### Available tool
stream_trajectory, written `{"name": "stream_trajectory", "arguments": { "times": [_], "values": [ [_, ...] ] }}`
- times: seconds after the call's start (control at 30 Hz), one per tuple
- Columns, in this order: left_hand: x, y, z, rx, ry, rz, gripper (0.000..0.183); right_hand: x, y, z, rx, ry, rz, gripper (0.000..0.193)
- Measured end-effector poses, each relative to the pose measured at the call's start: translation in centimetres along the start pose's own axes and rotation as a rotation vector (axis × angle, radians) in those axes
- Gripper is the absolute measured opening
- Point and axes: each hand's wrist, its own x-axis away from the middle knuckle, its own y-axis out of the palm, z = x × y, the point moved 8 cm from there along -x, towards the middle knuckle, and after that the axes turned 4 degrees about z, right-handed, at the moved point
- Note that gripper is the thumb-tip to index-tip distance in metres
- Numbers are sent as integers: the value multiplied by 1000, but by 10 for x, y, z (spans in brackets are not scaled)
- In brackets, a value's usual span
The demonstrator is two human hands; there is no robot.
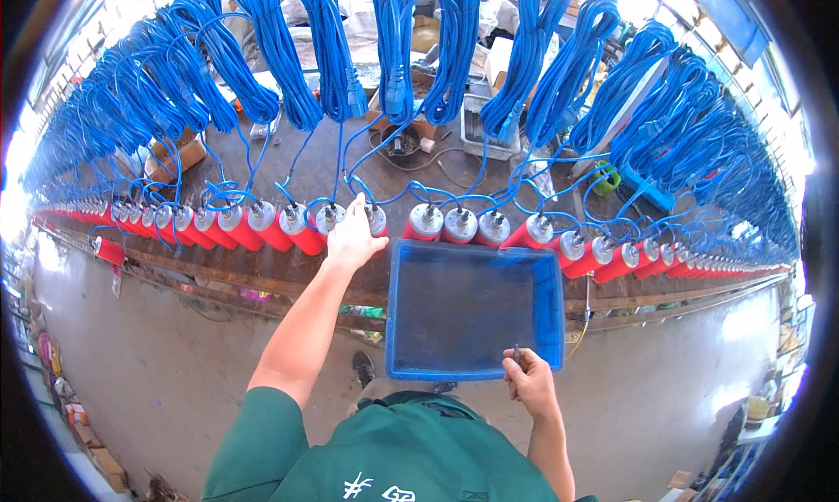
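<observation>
A long row of red cylinders [301,234] with round metal tops lines the near edge of the bench, each joined to a blue cable. My left hand [351,237] reaches to one red cylinder [377,219], its thumb and fingers about the upper part and partly hiding it. The index finger points up beside the cable at the top. Low at the right, my right hand [530,383] is closed on a small dark piece [516,354], too small to name. This hand is at the near right corner of a blue plastic tray [476,373].
Coiled blue cables [398,56] hang in a row above the bench [288,157]. Behind the cylinders stand a dark round bowl [402,157], a grey bin [489,144], a cardboard box [175,159] and a green roll [605,180]. A lone red cylinder [108,251] sticks out at the left edge.
</observation>
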Motion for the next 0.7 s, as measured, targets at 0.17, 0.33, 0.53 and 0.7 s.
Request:
{"name": "stream_trajectory", "arguments": {
  "times": [0.17, 0.33, 0.53, 0.7],
  "values": [
    [-3, 16, -7, 10, -53, 43, 92, 7, 0, 11, -23, 11, -4, 29],
    [24, 14, -26, 208, 94, 295, 68, 10, -3, 20, -39, 38, -4, 29],
    [55, 17, -36, 281, 220, 383, 73, 7, 6, 18, -10, 12, -34, 29],
    [91, 26, -41, 312, 275, 385, 73, 7, 15, 8, 9, -13, -55, 29]
  ]
}}
